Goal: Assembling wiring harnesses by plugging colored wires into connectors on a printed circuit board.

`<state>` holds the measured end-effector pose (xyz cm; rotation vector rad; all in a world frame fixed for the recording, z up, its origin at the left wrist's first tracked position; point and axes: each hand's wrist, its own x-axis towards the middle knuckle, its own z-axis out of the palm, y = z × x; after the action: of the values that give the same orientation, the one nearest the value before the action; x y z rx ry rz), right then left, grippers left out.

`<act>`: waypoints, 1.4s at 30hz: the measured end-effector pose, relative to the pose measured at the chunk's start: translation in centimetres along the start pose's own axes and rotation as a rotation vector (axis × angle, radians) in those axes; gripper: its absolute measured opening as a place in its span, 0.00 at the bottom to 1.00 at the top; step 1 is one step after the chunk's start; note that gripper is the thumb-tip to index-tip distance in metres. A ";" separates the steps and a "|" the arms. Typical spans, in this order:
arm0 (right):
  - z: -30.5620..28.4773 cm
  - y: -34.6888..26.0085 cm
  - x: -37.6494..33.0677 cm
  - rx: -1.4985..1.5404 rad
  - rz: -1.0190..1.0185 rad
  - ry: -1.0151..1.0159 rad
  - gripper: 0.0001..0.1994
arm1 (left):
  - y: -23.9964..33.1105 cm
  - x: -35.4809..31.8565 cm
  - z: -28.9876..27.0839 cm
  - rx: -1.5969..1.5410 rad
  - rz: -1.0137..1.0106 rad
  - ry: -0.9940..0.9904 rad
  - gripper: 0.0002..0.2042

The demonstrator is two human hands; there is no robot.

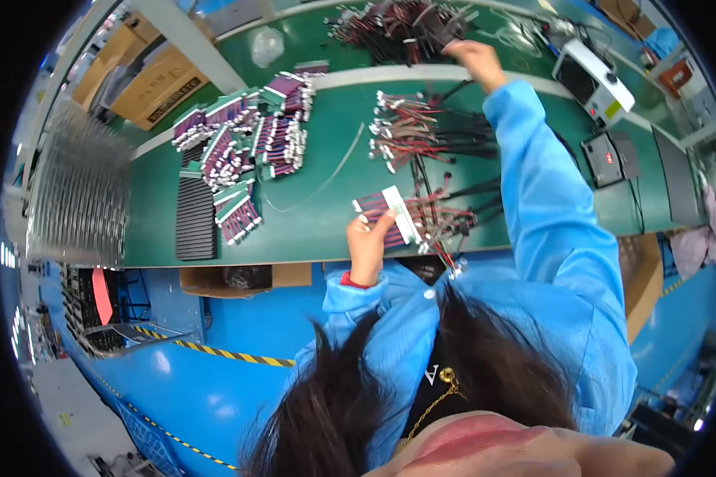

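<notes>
At the far left of the green bench (310, 230) a stack of dark ribbed strips (195, 219) lies flat. Just right of it lie finished bundles of maroon wires with white connectors (247, 143), fanned in rows, I would judge so they stay sorted and countable.

Toward the middle, at the near edge, the left hand (367, 246) is closed on a small wire harness (390, 213). Thumb and fingers pinch one end of its white bar, pinning it to the bench, probably so the loose leads do not slide. The harness is a short comb of red and dark wires crossing that pale strip, with white plugs at the tips; its leads trail right into a tangle of similar pieces.

Beyond it a loose pile of harnesses (422, 135) spreads its black tails to the right.

Further right, the right hand (476, 60) stretches out on a blue sleeve to the far pile of wires (406, 28). Its fingers curl down among them, but I cannot tell whether they hold anything.

A white boxy device (593, 79) sits at the far right.
</notes>
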<state>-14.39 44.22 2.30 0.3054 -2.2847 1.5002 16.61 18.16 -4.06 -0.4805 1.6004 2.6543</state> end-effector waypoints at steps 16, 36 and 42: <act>-2.3 -2.4 -11.5 -0.215 0.029 0.243 0.15 | -0.5 -0.6 -0.7 0.051 -0.012 0.020 0.08; -8.5 -1.4 -23.1 -0.603 -0.235 -0.195 0.09 | 0.1 0.4 -0.9 0.011 -0.056 -0.034 0.09; -5.4 -3.9 -21.1 -0.555 -0.459 -0.125 0.07 | -0.1 0.3 -1.1 0.011 -0.056 -0.031 0.09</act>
<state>7.14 46.94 -1.72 0.7092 -2.3946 0.6117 16.58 17.23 -4.68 -0.4747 1.5685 2.5978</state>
